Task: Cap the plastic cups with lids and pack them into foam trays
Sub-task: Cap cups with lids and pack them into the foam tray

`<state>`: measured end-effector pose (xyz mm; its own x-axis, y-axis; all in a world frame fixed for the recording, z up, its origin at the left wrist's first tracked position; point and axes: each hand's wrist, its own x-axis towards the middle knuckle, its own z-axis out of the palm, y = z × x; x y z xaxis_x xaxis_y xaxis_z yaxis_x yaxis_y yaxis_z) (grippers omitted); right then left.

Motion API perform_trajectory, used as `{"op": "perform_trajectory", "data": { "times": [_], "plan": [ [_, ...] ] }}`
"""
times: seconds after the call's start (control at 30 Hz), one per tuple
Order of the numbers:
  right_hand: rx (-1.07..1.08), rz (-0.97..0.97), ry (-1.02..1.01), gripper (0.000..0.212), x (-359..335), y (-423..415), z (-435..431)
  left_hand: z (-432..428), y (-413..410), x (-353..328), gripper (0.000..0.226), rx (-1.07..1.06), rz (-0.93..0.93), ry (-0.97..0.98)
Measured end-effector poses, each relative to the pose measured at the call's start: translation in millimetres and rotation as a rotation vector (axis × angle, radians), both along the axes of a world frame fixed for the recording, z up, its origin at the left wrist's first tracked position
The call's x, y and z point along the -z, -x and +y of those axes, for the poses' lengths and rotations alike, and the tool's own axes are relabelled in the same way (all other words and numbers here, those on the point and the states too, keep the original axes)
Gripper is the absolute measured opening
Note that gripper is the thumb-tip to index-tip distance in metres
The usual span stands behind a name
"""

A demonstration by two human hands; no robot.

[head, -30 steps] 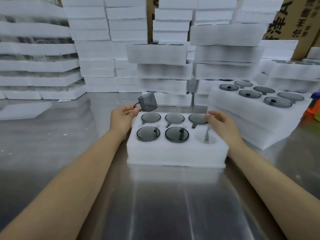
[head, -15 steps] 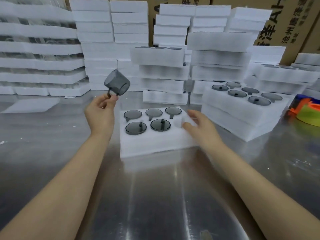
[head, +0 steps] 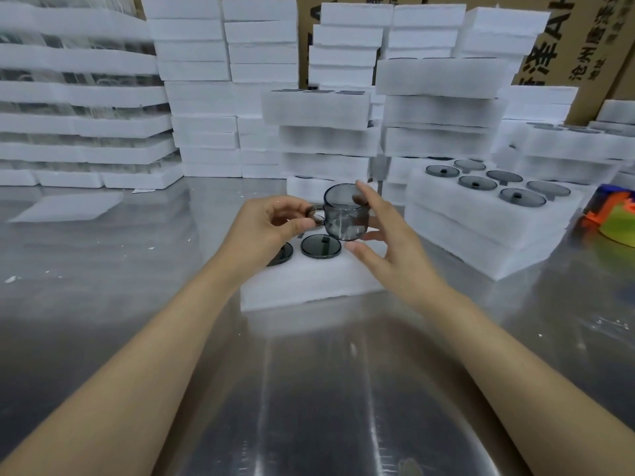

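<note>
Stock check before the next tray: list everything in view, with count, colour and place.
near tray: one, white foam, centre foreground
cup: one, smoky grey, no lid, held above near tray
lidded cups: two visible in it, grey
right tray stack: one, white, six grey lids on top
foam stacks: many, white, rear
cardboard boxes: several, brown, behind stacks
foam sheet: one, white, left
orange-green object: one, right edge
table: one, steel
left grip: pinches cup's handle
right grip: fingers spread beside cup

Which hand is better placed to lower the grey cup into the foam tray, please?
Probably left: the left hand pinches the grey cup by its handle above the foam tray; the right hand only touches its side.
</note>
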<state>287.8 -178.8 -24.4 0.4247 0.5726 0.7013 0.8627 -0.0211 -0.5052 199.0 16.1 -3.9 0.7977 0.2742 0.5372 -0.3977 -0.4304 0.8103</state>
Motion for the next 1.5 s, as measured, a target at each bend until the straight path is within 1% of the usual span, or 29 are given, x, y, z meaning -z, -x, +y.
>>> {"op": "perform_trajectory", "data": {
  "times": [0.13,0.2,0.27,0.33,0.4,0.43,0.5,0.57,0.6,0.67,0.73,0.8,0.93,1.07,1.13,1.2,1.33,1.43,1.5],
  "plan": [
    [-0.063,0.047,-0.070,0.043,2.1,0.2,-0.8,2.3,-1.5,1.4,0.020,-0.007,-0.016,-0.039],
    [-0.032,-0.020,-0.083,0.025,3.8,-1.1,-0.1,2.7,-2.3,1.6,0.022,-0.016,-0.015,-0.036],
    [0.016,-0.122,-0.065,0.016,5.9,-3.4,0.3,1.3,-2.7,1.2,0.024,-0.048,0.001,-0.056],
    [0.050,-0.178,-0.058,0.017,6.3,-6.6,-0.2,-0.7,-2.2,0.3,0.029,-0.068,0.034,-0.121],
    [0.089,-0.180,-0.090,0.017,5.4,-9.8,-1.0,-1.0,-0.2,-0.5,0.045,-0.020,0.114,-0.225],
    [0.101,-0.175,-0.109,0.016,5.4,-11.1,-1.1,-1.3,1.7,-1.1,0.055,0.025,0.178,-0.300],
    [0.104,-0.134,-0.135,0.016,6.2,-12.1,-0.8,-1.8,2.8,-1.1,0.071,0.103,0.279,-0.512],
    [0.097,-0.046,-0.156,0.021,5.4,-10.1,-0.1,-2.1,2.0,-0.9,0.078,0.118,0.277,-0.701],
    [0.097,-0.005,-0.170,0.024,4.9,-9.3,0.0,-2.5,1.4,-1.4,0.075,0.112,0.264,-0.736],
    [0.117,0.061,-0.204,0.026,3.4,-8.3,-0.2,-3.2,1.4,-2.3,0.063,0.110,0.268,-0.746],
    [0.164,0.116,-0.221,0.023,1.7,-8.1,-0.5,-4.5,2.4,-1.7,0.053,0.136,0.277,-0.808],
    [0.236,0.155,-0.219,0.017,0.6,-8.5,-1.0,-6.5,1.6,0.8,0.049,0.113,0.274,-0.903],
    [0.302,0.225,-0.264,0.022,-0.9,-7.5,-1.8,-7.5,-4.2,8.6,0.047,-0.075,0.250,-1.007],
    [0.340,0.321,-0.319,0.016,-1.3,-11.1,-3.2,-1.7,-8.3,18.7,0.046,-0.156,0.200,-1.024],
    [0.313,0.412,-0.336,0.017,-1.4,-14.7,-3.2,0.5,-10.1,23.3,0.046,-0.183,0.187,-1.029],
    [0.320,0.446,-0.326,0.019,-2.5,-15.8,-4.8,1.1,-11.0,26.1,0.045,-0.204,0.178,-1.043],
    [0.413,0.306,-0.217,0.009,-2.8,-16.5,-7.1,1.1,-10.9,28.6,0.043,-0.226,0.146,-1.032],
    [0.434,0.188,-0.152,0.013,-1.2,-12.5,-3.8,0.6,-11.0,28.7,0.042,-0.224,0.152,-1.023],
    [0.401,0.083,-0.086,0.015,-0.1,-8.9,-1.2,0.5,-11.5,28.3,0.043,-0.228,0.165,-1.026]
  ]
}}
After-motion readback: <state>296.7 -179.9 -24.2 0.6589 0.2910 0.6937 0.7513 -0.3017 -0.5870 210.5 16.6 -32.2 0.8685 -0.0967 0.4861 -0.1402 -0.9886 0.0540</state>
